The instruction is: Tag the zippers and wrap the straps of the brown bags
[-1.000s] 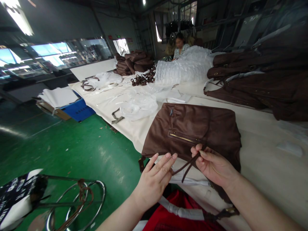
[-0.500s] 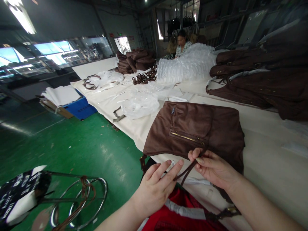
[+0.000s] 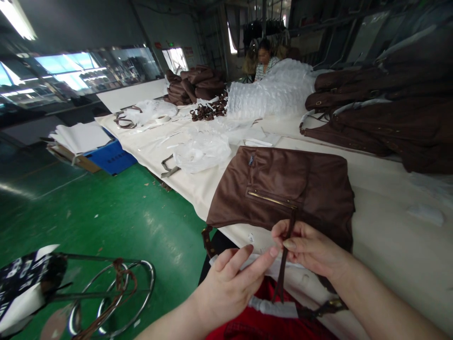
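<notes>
A brown handbag (image 3: 279, 174) lies flat on the table, with a brass zipper (image 3: 271, 199) across its front. From the zipper's right end runs a thin brown leather zipper pull (image 3: 281, 278), its two tails hanging down. My right hand (image 3: 311, 248) pinches this pull between thumb and fingers, just below the bag's lower edge. Close by on the left is my left hand (image 3: 235, 283), fingers stretched out and apart, its index fingertip near the pull; its thumb is hidden. The bag's handle, wrapped in pale film (image 3: 274, 308), droops below both hands over red cloth.
Clear plastic wrapping (image 3: 201, 151) lies beyond the bag. A stack of plastic bags (image 3: 265, 97), brown bundles (image 3: 196, 85) and more brown bags (image 3: 382, 118) are farther back, where a person (image 3: 264, 66) sits. Left of the table are a blue box (image 3: 111, 156) and a metal-framed stool (image 3: 141, 293).
The zipper pull's tails, which ran toward my left hand, now hang straight down beneath my right hand. My right hand keeps its pinch. The view has shifted slightly.
</notes>
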### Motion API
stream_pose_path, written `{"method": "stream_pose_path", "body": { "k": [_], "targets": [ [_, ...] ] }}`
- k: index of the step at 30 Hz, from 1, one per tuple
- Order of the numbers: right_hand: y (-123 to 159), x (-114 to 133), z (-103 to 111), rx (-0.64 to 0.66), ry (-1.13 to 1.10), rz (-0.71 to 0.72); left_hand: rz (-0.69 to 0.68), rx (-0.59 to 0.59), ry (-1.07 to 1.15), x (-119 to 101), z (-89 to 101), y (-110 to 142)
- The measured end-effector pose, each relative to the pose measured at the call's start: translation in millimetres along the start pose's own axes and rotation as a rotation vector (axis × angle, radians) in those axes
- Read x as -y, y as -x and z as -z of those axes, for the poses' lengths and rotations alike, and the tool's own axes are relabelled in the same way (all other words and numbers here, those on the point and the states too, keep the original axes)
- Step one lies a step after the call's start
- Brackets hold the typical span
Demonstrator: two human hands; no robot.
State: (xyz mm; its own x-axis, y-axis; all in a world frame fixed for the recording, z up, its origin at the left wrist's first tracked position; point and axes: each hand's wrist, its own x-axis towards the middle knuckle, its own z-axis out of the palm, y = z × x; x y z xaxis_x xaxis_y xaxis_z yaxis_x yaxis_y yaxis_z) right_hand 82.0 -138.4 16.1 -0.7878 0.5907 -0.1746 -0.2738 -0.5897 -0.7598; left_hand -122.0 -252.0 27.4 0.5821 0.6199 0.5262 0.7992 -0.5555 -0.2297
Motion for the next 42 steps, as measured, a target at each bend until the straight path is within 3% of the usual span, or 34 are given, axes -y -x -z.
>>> {"method": "stream_pose_path", "body": {
  "k": [6, 11, 21, 24, 27, 31, 42],
  "targets": [
    [-0.2, -5.3, -0.5, 0.127, 0.168, -0.047, -0.004, 0.12, -0.032, -6.1, -13.1, -8.6],
    [-2.9, -7.6, 0.7, 0.089, 0.252, 0.013, 0.001, 0.122, 0.01, -7.0, -20.7, -7.6],
    [-4.4, -11.8, -8.1, 0.003, 0.285, -0.003, 0.054, 0.135, 0.161, -5.5, -26.3, -0.6],
    [-7.2, -9.4, -6.6, -0.08, 0.242, 0.041, 0.189, 0.069, 0.393, 0.0, -20.2, -5.5],
    [-10.3, -3.6, -1.8, -0.221, 0.106, 0.138, 0.468, -0.031, 0.685, 11.8, -15.5, -9.5],
    [-12.4, 1.1, 1.6, -0.323, -0.027, 0.194, 0.669, 0.021, 0.877, 28.2, -15.2, -8.3],
    [-13.8, -0.9, 1.3, -0.326, -0.044, 0.173, 0.557, 0.048, 0.641, 40.9, -14.9, 3.9]
  ]
}}
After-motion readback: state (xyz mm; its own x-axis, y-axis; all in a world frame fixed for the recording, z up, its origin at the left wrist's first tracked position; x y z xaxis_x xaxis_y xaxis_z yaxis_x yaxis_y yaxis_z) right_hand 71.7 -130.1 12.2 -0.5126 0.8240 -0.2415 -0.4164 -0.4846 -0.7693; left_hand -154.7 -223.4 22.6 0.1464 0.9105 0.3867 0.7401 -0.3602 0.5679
